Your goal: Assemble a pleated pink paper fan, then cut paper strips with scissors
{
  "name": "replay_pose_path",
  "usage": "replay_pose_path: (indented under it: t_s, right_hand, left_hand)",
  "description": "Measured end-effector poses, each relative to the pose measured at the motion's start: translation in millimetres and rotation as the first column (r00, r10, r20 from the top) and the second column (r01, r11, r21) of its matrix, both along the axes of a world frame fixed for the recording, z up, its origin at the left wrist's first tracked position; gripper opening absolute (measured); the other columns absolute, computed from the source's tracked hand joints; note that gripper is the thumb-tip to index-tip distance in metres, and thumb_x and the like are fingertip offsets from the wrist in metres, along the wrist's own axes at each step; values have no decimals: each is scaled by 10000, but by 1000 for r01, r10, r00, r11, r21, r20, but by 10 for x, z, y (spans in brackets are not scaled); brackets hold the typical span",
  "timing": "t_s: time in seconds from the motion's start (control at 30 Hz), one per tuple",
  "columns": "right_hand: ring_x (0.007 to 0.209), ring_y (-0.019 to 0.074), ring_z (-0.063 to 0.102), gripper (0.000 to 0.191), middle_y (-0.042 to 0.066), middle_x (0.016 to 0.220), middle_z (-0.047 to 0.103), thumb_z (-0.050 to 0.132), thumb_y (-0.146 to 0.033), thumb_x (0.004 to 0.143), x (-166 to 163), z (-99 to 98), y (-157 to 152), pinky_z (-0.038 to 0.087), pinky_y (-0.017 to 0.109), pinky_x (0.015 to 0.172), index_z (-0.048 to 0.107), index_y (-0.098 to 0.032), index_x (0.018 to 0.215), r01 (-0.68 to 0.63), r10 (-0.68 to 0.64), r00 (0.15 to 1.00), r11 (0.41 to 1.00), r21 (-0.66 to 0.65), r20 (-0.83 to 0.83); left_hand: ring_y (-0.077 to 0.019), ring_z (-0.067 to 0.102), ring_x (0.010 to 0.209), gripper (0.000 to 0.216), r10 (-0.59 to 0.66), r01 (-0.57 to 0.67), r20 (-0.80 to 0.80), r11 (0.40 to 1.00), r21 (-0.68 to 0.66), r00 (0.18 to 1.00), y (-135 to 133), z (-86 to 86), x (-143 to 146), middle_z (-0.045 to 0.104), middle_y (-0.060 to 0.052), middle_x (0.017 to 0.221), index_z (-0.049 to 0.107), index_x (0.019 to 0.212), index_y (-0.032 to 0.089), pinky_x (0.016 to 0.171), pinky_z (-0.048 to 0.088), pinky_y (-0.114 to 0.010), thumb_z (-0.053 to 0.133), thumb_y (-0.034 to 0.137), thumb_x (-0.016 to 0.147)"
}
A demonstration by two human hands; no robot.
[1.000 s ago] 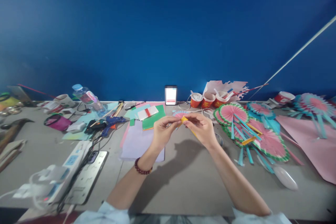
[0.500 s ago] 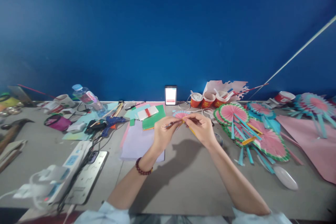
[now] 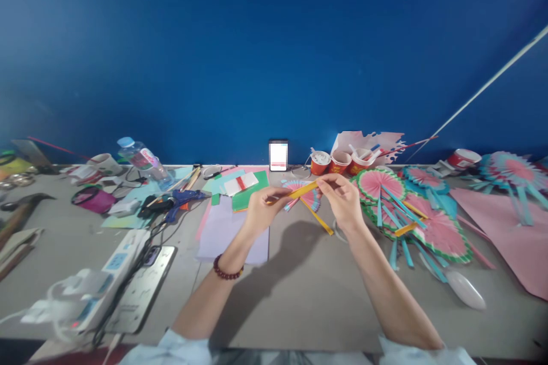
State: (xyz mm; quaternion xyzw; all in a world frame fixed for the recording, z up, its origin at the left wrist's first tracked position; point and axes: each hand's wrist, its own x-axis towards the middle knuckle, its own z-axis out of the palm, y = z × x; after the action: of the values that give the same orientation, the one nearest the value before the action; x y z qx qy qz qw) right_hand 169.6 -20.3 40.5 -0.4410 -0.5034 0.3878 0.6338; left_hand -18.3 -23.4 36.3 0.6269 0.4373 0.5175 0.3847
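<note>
My left hand (image 3: 261, 211) and my right hand (image 3: 342, 199) are raised over the grey table (image 3: 299, 296), each pinching one end of a yellow paper strip (image 3: 299, 191). The strip belongs to a small pink pleated paper fan (image 3: 306, 194) with a blue edge, which hangs between the hands. A second yellow strip (image 3: 319, 219) of the fan slants down to the right. My left wrist wears a dark red bead bracelet (image 3: 225, 271).
Finished pink, green and blue paper fans (image 3: 411, 211) lie to the right, with a pink sheet (image 3: 509, 234) beyond. Three red cups (image 3: 338, 162) and a phone (image 3: 278, 155) stand at the back. Coloured paper (image 3: 240, 194), a glue gun (image 3: 180, 199), a bottle (image 3: 143, 161) and a power strip (image 3: 107, 279) lie left.
My hands have moved apart, the right one up and to the right. The fan has opened out between them and the yellow strips now show at full length.
</note>
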Motion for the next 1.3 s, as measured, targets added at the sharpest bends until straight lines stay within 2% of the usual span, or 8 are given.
replay_pose_path:
  t_s: [0.27,0.6,0.83,0.97,1.17,1.3]
  right_hand:
    - [533,106,551,231,-16,622,623,735,-396,720,21,3,28,464,243,530,658,-188,782,22,-22,999,1000,4,-23]
    - [530,104,545,257,-22,616,610,748,-421,692,50,-37,64,460,248,528,659,-192,770,61,-62,996,998,-24,-58]
    - [527,108,540,268,-15,607,612,762,-419,667,55,-27,80,457,249,517,659,-187,752,73,-76,994,996,-44,-73]
    - [527,100,535,266,-20,607,612,771,-407,657,60,-53,103,449,240,523,663,-182,750,73,-80,993,995,-75,-91]
    - [526,103,530,294,-21,604,604,770,-433,647,56,-118,140,443,243,517,665,-179,749,81,-89,993,991,-107,-76]
    - [512,102,520,305,-23,598,592,763,-443,646,39,-125,142,436,243,505,654,-176,747,110,-116,992,989,-96,-53]
  left_hand:
    - [-184,695,727,200,-97,95,-30,994,-54,995,-17,59,-9,752,-76,855,761,847,184,635,569,-260,735,339,724]
    - [-164,664,642,190,-67,74,67,992,-104,995,48,-56,-27,740,-64,786,773,817,184,567,555,-243,770,310,675]
    - [-195,678,662,227,-101,120,126,982,-149,987,35,-56,-22,726,-75,770,782,828,172,628,594,-304,758,345,683]
    - [-200,678,687,213,-101,117,107,981,-158,989,35,-59,-14,729,-82,802,782,829,168,644,590,-310,742,334,702]
    - [-175,655,684,156,-50,49,-45,999,-22,998,48,-91,-25,717,-58,760,781,831,204,605,537,-263,681,311,778]
    - [-166,640,683,153,-42,47,-85,998,53,995,44,-114,-28,706,-58,748,777,851,203,589,514,-247,663,291,798]
